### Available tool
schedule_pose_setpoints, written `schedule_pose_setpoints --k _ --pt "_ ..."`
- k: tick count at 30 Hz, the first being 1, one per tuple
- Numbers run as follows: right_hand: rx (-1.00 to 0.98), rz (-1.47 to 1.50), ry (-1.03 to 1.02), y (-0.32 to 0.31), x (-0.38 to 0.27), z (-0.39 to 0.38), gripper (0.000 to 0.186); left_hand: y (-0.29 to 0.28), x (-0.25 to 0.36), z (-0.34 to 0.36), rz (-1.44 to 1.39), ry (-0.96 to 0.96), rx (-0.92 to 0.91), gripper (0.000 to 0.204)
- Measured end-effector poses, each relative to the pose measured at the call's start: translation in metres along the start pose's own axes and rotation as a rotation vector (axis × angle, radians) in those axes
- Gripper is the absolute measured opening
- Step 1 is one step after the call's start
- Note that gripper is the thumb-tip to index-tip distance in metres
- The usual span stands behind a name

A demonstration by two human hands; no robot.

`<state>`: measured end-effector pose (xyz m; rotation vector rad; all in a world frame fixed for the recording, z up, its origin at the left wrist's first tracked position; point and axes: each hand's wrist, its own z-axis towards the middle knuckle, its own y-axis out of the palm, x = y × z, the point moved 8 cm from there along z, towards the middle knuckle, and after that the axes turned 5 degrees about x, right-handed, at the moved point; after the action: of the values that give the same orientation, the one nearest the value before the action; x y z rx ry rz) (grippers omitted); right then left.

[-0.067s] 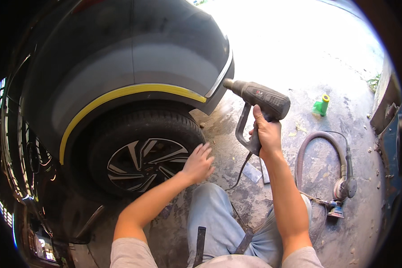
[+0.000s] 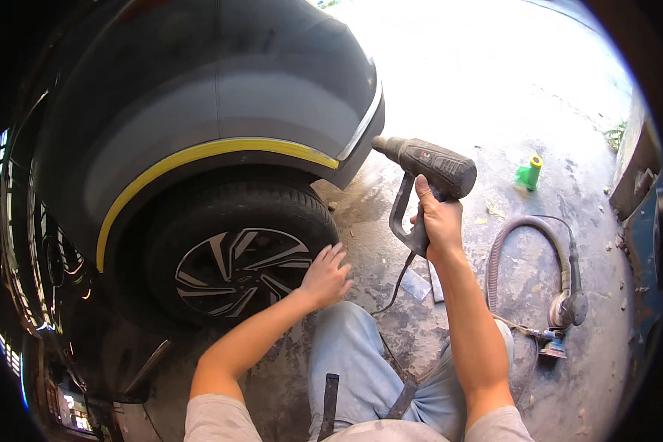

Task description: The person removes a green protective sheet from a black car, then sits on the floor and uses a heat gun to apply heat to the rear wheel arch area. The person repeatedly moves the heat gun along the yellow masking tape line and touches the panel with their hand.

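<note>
In my right hand (image 2: 442,225) is a dark heat gun (image 2: 438,166), gripped by its handle. Its nozzle points left, close to the dark grey car's rear corner (image 2: 362,151); whether it touches cannot be told. A black cord trails down from the grip. My left hand (image 2: 328,276) is open, fingers stretched out, at the right edge of the tyre (image 2: 272,206), and holds nothing. Yellow tape (image 2: 199,153) follows the wheel arch above that tyre. A silver trim strip (image 2: 366,125) runs up the car's corner.
Right of me, a sander (image 2: 567,309) with a ribbed hose (image 2: 499,254) lies on the stained concrete floor. A roll of green masking film (image 2: 529,173) stands farther off. Flat pale pieces (image 2: 418,286) lie beyond my knees. A blue object (image 2: 644,243) edges the far right.
The heat gun has shifted very slightly, its nozzle a touch lower. My left hand has dropped a little along the tyre's edge.
</note>
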<state>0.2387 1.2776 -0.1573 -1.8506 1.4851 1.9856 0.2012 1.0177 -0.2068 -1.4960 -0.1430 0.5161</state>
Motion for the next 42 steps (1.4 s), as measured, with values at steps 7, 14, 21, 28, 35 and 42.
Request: schedule_pose_setpoints --k 7,14,21,28,35,42 --pt "0.03 -0.064 -0.051 -0.001 0.002 0.003 0.039 0.091 0.011 -0.076 -0.413 -0.501 -0.108 0.048" --pt "-0.197 -0.021 -0.138 0.033 -0.023 -0.033 0.026 0.114 -0.004 -0.112 -0.571 -0.997 -0.115 0.048" --pt "-0.222 -0.075 -0.19 0.051 -0.019 -0.046 0.028 0.106 -0.002 -0.11 -0.525 -0.93 0.037 0.042" --pt "-0.286 0.022 -0.127 0.06 -0.013 -0.055 0.026 0.104 -0.007 -0.118 -0.569 -0.923 0.08 0.04" --pt "-0.143 -0.1 -0.005 0.035 0.023 -0.027 0.028 0.098 -0.006 -0.117 -0.6 -0.98 0.017 0.04" --pt "-0.034 -0.128 -0.005 0.013 0.035 -0.01 0.033 0.091 -0.005 -0.11 -0.597 -0.965 0.018 0.041"
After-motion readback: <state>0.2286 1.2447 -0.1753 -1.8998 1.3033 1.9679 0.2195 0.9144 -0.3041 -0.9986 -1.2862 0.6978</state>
